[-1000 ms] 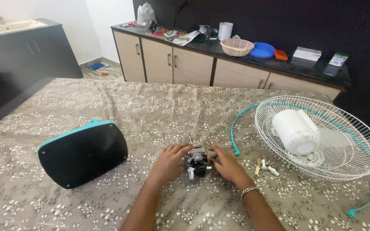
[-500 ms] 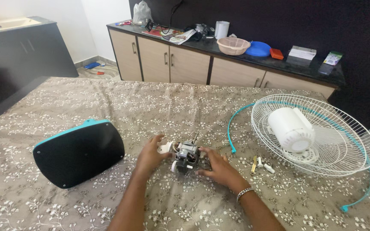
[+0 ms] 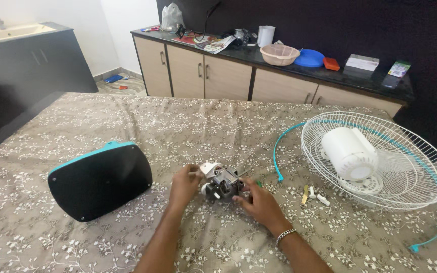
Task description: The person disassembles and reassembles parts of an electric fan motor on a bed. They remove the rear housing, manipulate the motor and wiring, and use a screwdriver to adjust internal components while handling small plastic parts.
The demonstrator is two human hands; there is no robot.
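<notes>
**A:** Your left hand [image 3: 184, 186] is on the small grey metal fan motor with white plastic fittings [image 3: 222, 183], fingers curled round its left side, up by the white piece on top.

**B:** And your right hand [image 3: 260, 203] has the other side: fingers closed against the motor's right edge, silver chain bracelet [image 3: 285, 234] showing at your wrist. So both hands are gripping that motor, holding it between them.

**A:** The motor sits low over the brown floral-patterned cloth covering the table [image 3: 188, 126], about the middle of the near edge. Whether it rests on the cloth or you've lifted it slightly, I cannot tell.

**B:** To your left, near that hand, the black rounded panel with a teal rim [image 3: 99, 181] stands tilted on the cloth, apart from the motor.

**A:** Off to your right, the white wire fan guard [image 3: 410, 172] lies flat, with a white plastic cylindrical motor cover [image 3: 350, 153] lying inside it.

**B:** A thin teal plastic ring [image 3: 278, 151] curves round the guard's near edges.

**A:** Between your right hand and the guard, a few small loose parts, white and yellowish [image 3: 314, 193], lie on the cloth.

**B:** Far back, the beige cabinets with a dark countertop [image 3: 259, 60] carry a pink bowl [image 3: 279, 53] and a blue plastic lid [image 3: 309, 58].
</notes>
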